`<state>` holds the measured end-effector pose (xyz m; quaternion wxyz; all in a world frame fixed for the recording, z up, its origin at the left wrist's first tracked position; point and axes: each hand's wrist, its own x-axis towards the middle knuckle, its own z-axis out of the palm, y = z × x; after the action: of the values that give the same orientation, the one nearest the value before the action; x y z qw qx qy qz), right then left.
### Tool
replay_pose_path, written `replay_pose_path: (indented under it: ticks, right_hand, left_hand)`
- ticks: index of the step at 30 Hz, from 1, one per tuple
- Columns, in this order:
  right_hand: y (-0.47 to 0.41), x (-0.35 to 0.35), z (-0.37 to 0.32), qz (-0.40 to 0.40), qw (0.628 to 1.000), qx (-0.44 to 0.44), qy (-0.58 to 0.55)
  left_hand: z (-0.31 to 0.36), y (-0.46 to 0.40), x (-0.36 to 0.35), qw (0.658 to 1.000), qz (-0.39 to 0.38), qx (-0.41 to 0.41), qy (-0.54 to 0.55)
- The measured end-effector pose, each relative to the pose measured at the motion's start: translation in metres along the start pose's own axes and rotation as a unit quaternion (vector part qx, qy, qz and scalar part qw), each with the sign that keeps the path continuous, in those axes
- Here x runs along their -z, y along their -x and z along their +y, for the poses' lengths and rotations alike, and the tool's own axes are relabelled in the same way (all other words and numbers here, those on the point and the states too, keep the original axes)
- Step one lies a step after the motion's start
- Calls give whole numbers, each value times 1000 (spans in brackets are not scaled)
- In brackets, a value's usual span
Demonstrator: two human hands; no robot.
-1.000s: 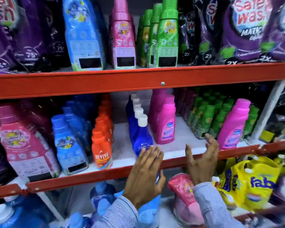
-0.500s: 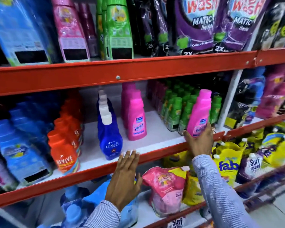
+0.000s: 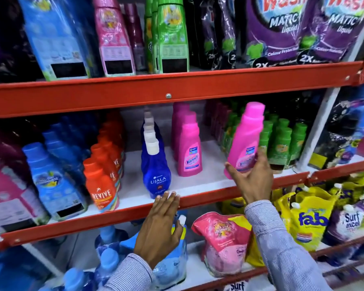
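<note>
Pink plastic bottle [image 3: 245, 141] is being gripped, tilted, by the right hand [image 3: 254, 181], left hand [image 3: 158, 227] flat and empty; upright set-down on the white shelf [image 3: 210, 175] probably needed next.

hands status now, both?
Left hand: open, fingers straight, fingertips at the red shelf edge.
Right hand: grips the pink bottle, tilted.

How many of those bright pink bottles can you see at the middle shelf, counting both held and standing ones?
In the right hand, a held pink bottle: 1
On the middle shelf, standing pink bottles in a row: 3 showing
Total: 4 in view; the row may hide more.
</note>
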<state>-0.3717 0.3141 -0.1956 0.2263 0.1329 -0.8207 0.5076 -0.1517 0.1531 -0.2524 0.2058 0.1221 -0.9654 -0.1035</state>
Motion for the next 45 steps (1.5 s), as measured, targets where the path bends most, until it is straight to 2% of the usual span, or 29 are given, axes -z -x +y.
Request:
replay_pose_path:
  ticks: [4, 9, 17, 24, 26, 28, 30, 32, 35, 38, 41, 45]
  right_hand:
    - [27, -27, -33, -52, 998, 35, -29]
    - [53, -57, -48, -103, 994, 32, -29]
    - [66, -67, -47, -102, 995, 11, -8]
    - [71, -67, -45, -123, 992, 12, -40]
    - [79, -65, -47, -93, 994, 27, -44]
    - [92, -64, -51, -23, 995, 69, -68]
    - [108, -62, -60, 26, 986, 109, -125]
    - [126, -63, -75, 33, 975, 141, -169]
    - [155, -74, -101, -44, 964, 146, -217]
    - [182, -93, -124, -182, 946, 109, -245]
    - [197, -116, -138, -290, 916, 57, -272]
    - [197, -135, -144, -331, 907, 35, -257]
  left_hand:
    - [-6, 0, 5, 1000, -15, 6, 6]
    - [-8, -1, 6, 1000, -25, 6, 7]
    - [-5, 1, 5, 1000, -23, 3, 18]
    - [-11, 4, 8, 998, -16, -13, 51]
    - [-18, 11, 15, 997, 5, -12, 79]
    - [-29, 23, 30, 993, 42, 11, 113]
    - [-42, 34, 43, 982, 117, 34, 141]
    - [-56, 45, 56, 964, 202, 60, 165]
    - [-73, 59, 72, 924, 300, 127, 201]
    - [-86, 68, 81, 873, 362, 202, 258]
    - [-99, 69, 80, 860, 325, 254, 301]
    - [-107, 65, 84, 872, 228, 267, 341]
